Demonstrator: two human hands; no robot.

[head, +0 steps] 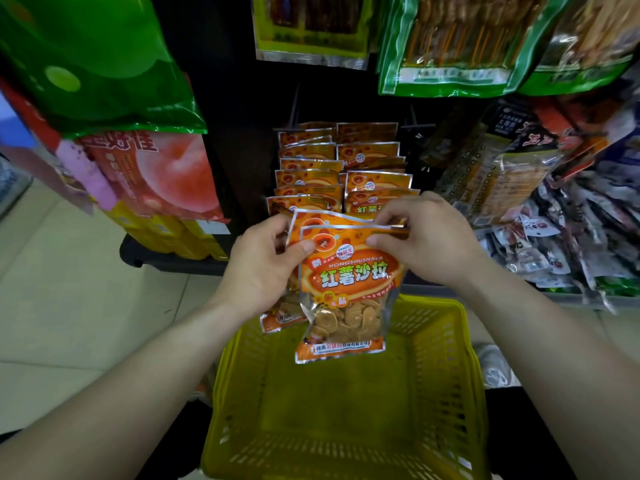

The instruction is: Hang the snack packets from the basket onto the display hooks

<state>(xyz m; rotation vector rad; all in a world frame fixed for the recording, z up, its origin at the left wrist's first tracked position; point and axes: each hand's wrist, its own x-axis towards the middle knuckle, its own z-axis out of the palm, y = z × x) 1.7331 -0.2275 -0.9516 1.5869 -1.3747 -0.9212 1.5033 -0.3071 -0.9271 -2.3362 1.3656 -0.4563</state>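
Above the yellow basket (446,341), both hands pinch orange snack packets by their top edges: left hand (263,268), right hand (426,240). Hanging is underway; next, I judge, the front packet (349,289) needs threading onto a far hook.

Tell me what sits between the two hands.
Head view: the top edge of the front packet, pinched by left hand and right hand; a second packet behind it.

Orange packet rows (343,174) crowd the way ahead; green bags (446,64) overhang them. Dark gaps (249,161) flank the rows; the yellow basket (471,375) stands open-topped.
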